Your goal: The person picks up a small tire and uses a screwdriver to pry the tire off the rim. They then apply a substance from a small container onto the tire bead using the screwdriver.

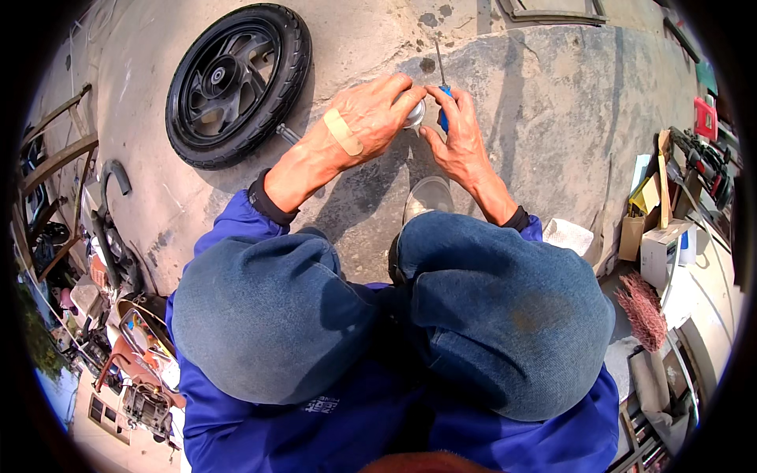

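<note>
My left hand (pixel 369 117), with a tan plaster near the wrist, is closed round a small, round, silvery metal part (pixel 415 115). Its fingers cover most of that part, so the exact kind does not show. Close against it, my right hand (pixel 459 140) grips a screwdriver (pixel 445 101) by its blue handle, the thin shaft pointing away from me. Thumb and fingertips of the right hand are beside the metal part; whether they touch it I cannot tell. Left of my hands, a black spoked wheel with a tyre (pixel 225 79) lies flat on the concrete.
A metal rod (pixel 289 134) sticks out between the tyre and my left wrist. Beyond my right knee lies a whitish block or folded cloth (pixel 568 236). Cardboard boxes (pixel 657 254) and reddish bristles (pixel 643 310) are at the right. Assorted parts and a curved pipe (pixel 110 213) crowd the left.
</note>
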Tool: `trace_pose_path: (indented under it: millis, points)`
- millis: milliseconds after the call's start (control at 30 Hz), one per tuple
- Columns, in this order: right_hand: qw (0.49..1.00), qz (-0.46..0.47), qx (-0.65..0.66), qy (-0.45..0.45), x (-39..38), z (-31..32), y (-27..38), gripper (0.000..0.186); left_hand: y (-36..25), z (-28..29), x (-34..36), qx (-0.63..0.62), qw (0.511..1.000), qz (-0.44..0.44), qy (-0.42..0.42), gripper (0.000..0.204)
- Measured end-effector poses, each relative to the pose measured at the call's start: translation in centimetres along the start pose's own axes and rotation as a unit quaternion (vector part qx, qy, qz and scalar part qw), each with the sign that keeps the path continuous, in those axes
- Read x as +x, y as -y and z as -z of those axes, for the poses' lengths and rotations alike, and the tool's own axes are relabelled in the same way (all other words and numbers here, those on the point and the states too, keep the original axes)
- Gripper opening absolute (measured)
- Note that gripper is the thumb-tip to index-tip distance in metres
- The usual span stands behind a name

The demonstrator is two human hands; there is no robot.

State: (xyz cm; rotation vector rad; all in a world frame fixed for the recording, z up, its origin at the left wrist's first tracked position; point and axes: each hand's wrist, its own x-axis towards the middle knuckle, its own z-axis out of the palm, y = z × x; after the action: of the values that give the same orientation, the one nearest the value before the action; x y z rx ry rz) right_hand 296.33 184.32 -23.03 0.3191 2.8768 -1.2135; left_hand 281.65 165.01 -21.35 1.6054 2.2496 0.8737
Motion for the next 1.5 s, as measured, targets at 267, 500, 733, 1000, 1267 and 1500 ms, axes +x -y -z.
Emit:
trace_pose_path:
  millis: [267,500,733,1000,1267,1500]
  points:
    - [1.0,-0.021,0.007,0.019,-1.8,8.6,5.6,0.036,0.5,1.4,-1.3,-0.122,0.99,0.064,-0.039,0.056]
    - [0.996,0.078,-0.027,0.041,0.3,9.9,7.9,0.02,0.1,2.0,-1.2,-0.128,0.987,0.06,-0.078,0.057]
    - [0.994,0.08,-0.058,0.045,2.4,10.1,8.7,0.023,0.1,2.0,-1.4,-0.115,0.987,0.036,-0.102,0.056]
    - [0.985,0.107,-0.087,0.099,3.9,6.2,6.6,0.029,0.0,1.7,-1.1,-0.113,0.986,0.027,-0.121,0.052]
    - [0.981,0.119,-0.109,0.104,4.4,4.2,5.4,0.03,0.4,0.8,-1.7,-0.1,0.987,0.031,-0.117,0.053]
    - [0.984,0.085,-0.128,0.091,3.5,3.7,5.7,0.03,0.5,0.6,-1.9,-0.119,0.986,0.042,-0.111,0.057]
